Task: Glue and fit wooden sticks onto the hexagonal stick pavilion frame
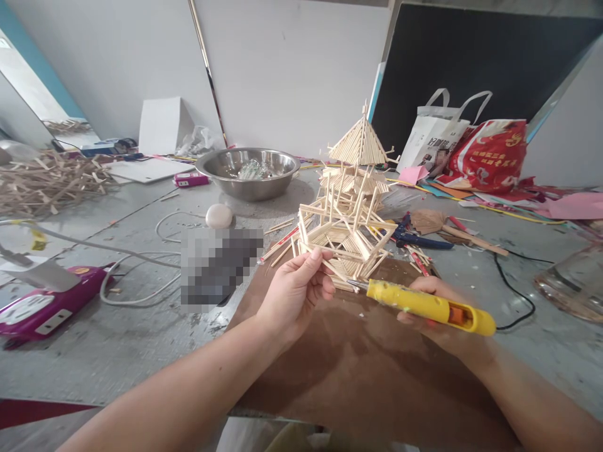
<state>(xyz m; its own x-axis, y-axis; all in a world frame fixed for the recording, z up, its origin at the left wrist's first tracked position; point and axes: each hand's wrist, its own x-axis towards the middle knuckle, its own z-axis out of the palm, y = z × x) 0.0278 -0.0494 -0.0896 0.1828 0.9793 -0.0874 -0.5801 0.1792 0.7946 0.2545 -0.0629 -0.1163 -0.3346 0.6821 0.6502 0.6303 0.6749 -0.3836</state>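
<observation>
A pagoda-like model of thin pale wooden sticks [346, 235] stands in front of me, with an open lattice frame at its near side and a peaked stick roof [362, 145] behind. My left hand [301, 282] is closed, thumb and forefinger pinching the near-left edge of the lattice frame. Wrapped around a yellow-handled tool with a thin pointed metal tip [414, 301], my right hand [436, 314] is closed too. The tool points left, its tip close to the lower front of the frame; whether it touches is unclear. The right fingers are partly hidden behind the handle.
A brown board [343, 358] lies under the model. Around it are a metal bowl [249, 188], a blue tool [417, 235], a purple power strip [61, 307] with white cables, a stick pile [47, 182], bags [492, 157], and a glass jar [575, 276] at the right.
</observation>
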